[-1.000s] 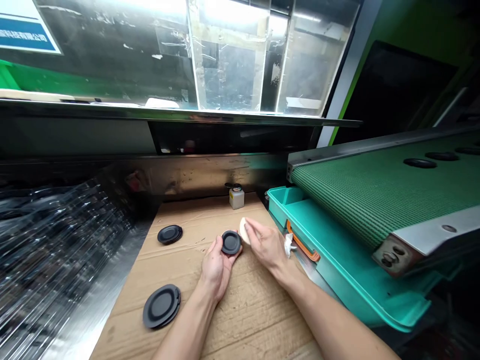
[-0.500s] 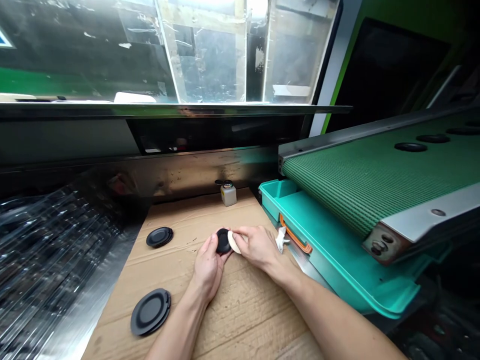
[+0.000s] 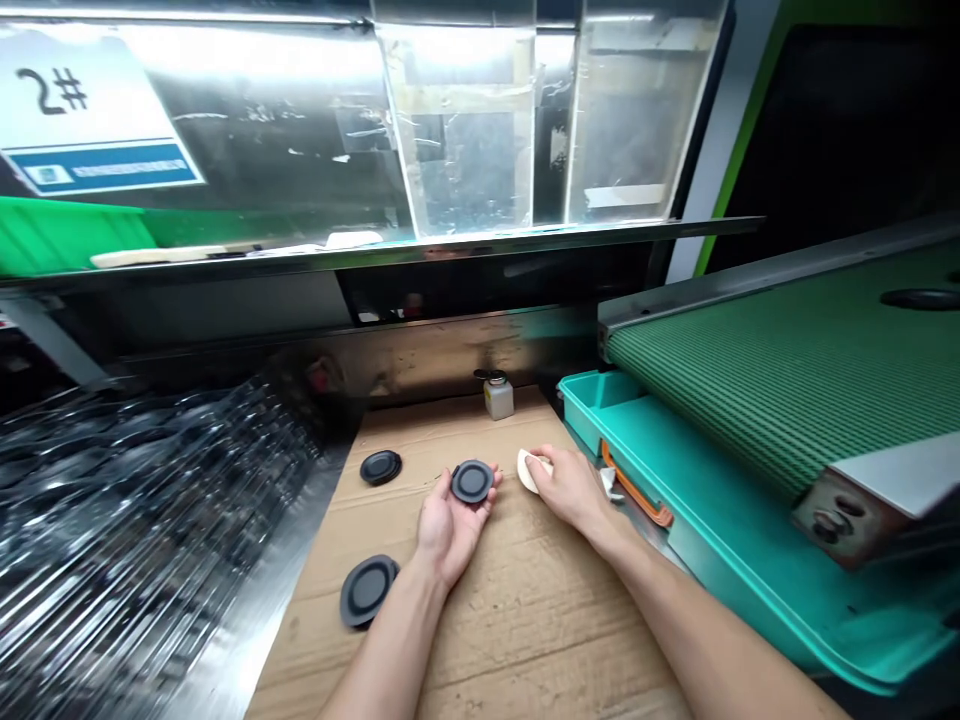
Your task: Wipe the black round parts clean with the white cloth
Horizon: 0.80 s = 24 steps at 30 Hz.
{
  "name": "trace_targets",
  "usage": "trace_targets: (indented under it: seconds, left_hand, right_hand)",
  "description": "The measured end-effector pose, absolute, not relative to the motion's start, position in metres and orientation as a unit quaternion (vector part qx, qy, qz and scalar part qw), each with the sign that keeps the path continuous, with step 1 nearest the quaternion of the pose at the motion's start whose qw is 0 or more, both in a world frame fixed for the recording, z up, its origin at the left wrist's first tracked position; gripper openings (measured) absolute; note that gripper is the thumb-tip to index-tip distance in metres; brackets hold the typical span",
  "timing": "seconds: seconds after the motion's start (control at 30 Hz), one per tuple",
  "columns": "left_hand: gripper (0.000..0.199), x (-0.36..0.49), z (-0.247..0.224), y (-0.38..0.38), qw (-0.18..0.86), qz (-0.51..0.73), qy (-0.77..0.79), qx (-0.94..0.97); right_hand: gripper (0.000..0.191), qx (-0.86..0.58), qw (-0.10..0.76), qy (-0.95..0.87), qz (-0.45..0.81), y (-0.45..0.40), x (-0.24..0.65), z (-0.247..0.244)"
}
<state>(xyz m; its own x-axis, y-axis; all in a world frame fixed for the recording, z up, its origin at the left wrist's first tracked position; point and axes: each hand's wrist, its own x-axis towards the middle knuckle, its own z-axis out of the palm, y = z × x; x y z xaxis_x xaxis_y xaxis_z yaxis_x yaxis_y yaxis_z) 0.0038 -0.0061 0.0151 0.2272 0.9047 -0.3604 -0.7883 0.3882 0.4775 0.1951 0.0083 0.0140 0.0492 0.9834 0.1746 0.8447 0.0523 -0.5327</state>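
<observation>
On the fingers of my left hand (image 3: pixel 450 530) rests a round black lid (image 3: pixel 472 482), its ringed face turned up and my thumb at its left edge. My right hand (image 3: pixel 568 487) pinches a pale round pad (image 3: pixel 528 471), held apart from the lid over the cardboard sheet (image 3: pixel 525 620). To the left lie a black disc (image 3: pixel 381 467) farther off and a larger black disc (image 3: pixel 367 592) nearer me, partly behind my left forearm. A small whitish bottle (image 3: pixel 499 398) stands at the cardboard's far edge.
A teal tray (image 3: pixel 757 560) with an orange handle (image 3: pixel 637 486) sits at the right, below a green conveyor belt (image 3: pixel 750 370) carrying a black disc (image 3: pixel 921 299). White crumpled scrap (image 3: pixel 610 484) lies by the tray. Clear plastic trays (image 3: pixel 150 500) are piled left. A metal shelf (image 3: pixel 450 250) crosses the back.
My right hand has drawn the pad rightward off the lid. The lid's ringed face now shows on my opened left hand. The whole view has turned left, showing a "2#" sign.
</observation>
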Motion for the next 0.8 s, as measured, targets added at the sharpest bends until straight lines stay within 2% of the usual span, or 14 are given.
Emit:
trace_targets:
  seconds: [0.13, 0.23, 0.3, 0.37, 0.43, 0.5, 0.8]
  left_hand:
    - [0.039, 0.002, 0.020, -0.012, 0.806, 0.521, 0.256, 0.114]
    - [0.048, 0.009, 0.021, -0.019, 0.762, 0.534, 0.291, 0.223]
    - [0.063, 0.016, 0.021, -0.024, 0.663, 0.564, 0.350, 0.346]
    - [0.077, 0.023, 0.022, -0.031, 0.517, 0.578, 0.411, 0.479]
    - [0.084, 0.028, 0.025, -0.037, 0.384, 0.567, 0.438, 0.583]
    - [0.085, 0.030, 0.028, -0.042, 0.315, 0.556, 0.435, 0.634]
    - [0.093, 0.028, 0.028, -0.044, 0.308, 0.536, 0.450, 0.644]
  right_hand:
    - [0.038, -0.677, 0.209, -0.695, 0.119, 0.006, 0.191, 0.007]
    - [0.038, -0.682, 0.196, -0.694, 0.121, 0.006, 0.191, 0.005]
    - [0.039, -0.683, 0.194, -0.694, 0.123, 0.006, 0.192, 0.005]
    - [0.040, -0.681, 0.193, -0.695, 0.124, 0.006, 0.192, 0.006]
    - [0.041, -0.680, 0.190, -0.697, 0.126, 0.006, 0.193, 0.008]
    - [0.043, -0.678, 0.184, -0.700, 0.128, 0.006, 0.193, 0.010]
    - [0.043, -0.680, 0.177, -0.699, 0.133, 0.008, 0.195, 0.005]
